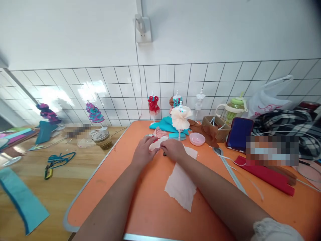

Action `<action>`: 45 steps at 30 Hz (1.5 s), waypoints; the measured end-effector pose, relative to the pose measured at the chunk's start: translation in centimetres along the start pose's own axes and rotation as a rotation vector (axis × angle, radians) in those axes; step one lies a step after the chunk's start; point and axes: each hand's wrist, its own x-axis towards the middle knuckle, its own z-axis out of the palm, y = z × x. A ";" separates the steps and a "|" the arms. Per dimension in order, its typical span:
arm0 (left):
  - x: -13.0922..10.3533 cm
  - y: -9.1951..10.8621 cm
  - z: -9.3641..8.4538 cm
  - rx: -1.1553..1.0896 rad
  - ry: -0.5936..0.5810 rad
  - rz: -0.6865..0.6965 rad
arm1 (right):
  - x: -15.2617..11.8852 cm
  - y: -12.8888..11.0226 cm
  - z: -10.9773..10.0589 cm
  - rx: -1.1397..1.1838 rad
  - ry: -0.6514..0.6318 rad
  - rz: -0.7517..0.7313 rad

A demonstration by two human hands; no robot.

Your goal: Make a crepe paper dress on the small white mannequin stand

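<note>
Between both hands (pixel 144 154) (pixel 173 150): pale paper (pixel 157 143); thin, crinkled, reddish-marked.

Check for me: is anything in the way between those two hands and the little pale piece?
Nothing visible is: the left hand and right hand both touch the pale piece. The cream-ruffled mini mannequin stands beyond the right hand, not in between.

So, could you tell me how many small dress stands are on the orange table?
4: red one at left, cream one in front, teal one behind it, bare white one at right. Another may be hidden behind.
</note>
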 end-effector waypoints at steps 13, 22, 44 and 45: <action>0.9 -2.9 1.6 0.206 -0.386 0.026 | 2.3 1.0 3.4 0.067 0.054 0.135; 0.0 -2.8 2.9 0.298 -0.372 0.042 | 3.0 2.5 4.3 0.020 -0.062 0.214; -0.5 -1.6 2.1 0.367 -0.391 -0.054 | 3.0 2.4 3.6 0.053 -0.075 0.245; -0.5 -1.6 2.3 0.365 -0.389 -0.059 | 3.0 2.6 3.5 0.063 -0.070 0.268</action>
